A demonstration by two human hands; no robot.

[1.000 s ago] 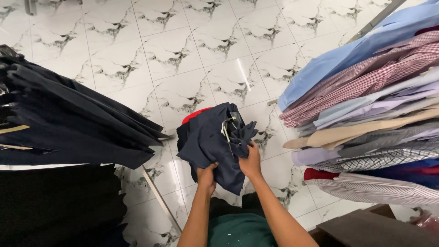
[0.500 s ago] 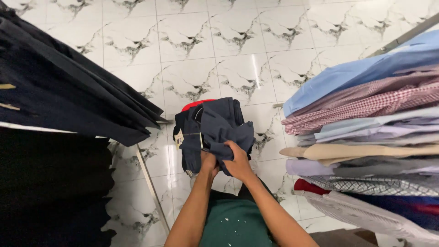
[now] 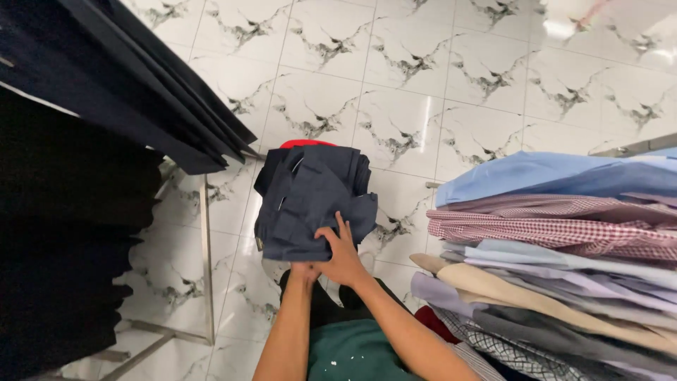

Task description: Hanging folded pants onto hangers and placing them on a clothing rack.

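A bundle of folded dark navy garments (image 3: 310, 197) sits in front of me above the marble floor, with a red object (image 3: 305, 144) peeking out at its far edge. My right hand (image 3: 341, 252) lies flat on the near right corner of the bundle, fingers spread over the cloth. My left hand (image 3: 303, 270) is under the near edge of the bundle, mostly hidden by the fabric and by my right hand. I cannot see what supports the bundle from below.
Dark garments (image 3: 106, 92) hang over a metal rack (image 3: 206, 261) at the left. A tall stack of folded shirts (image 3: 564, 247) in blue, checked red, beige and grey fills the right. White marble floor tiles (image 3: 423, 85) lie beyond.
The view has shifted, so the bundle sits higher and left of where it was. My right hand has moved from gripping the bundle's side to lying flat on its near corner.
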